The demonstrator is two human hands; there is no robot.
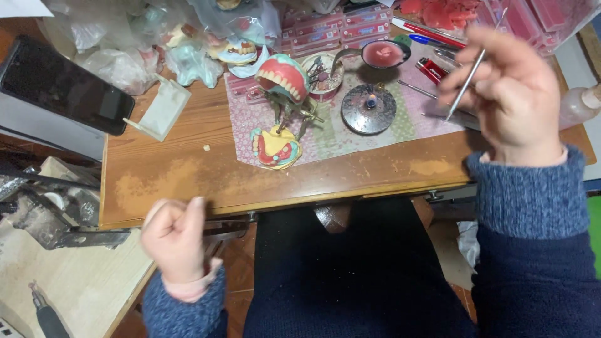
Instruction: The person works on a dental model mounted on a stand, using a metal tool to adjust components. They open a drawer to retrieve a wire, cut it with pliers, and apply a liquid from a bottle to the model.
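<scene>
My right hand (pixel 510 94) hovers over the right side of the wooden desk (pixel 188 181), pinching a thin metal wax tool (pixel 466 87) whose tip points down toward the patterned mat (pixel 325 134). My left hand (pixel 177 241) is curled into a loose fist below the desk's front edge, with nothing visible in it. On the mat stands a metal articulator (pixel 285 94) carrying an upper denture with white teeth and pink gums, and a lower denture model lies at its foot. Beside it a small round burner (pixel 369 107) shows a tiny flame.
A black phone (pixel 59 84) lies at the left. A white plastic tray (pixel 164 109), crumpled plastic bags with plaster casts, a bowl of small tools (pixel 322 72), a spoon with pink wax (pixel 382 54), a red lighter (pixel 432 69), pens and pink wax sheets crowd the back.
</scene>
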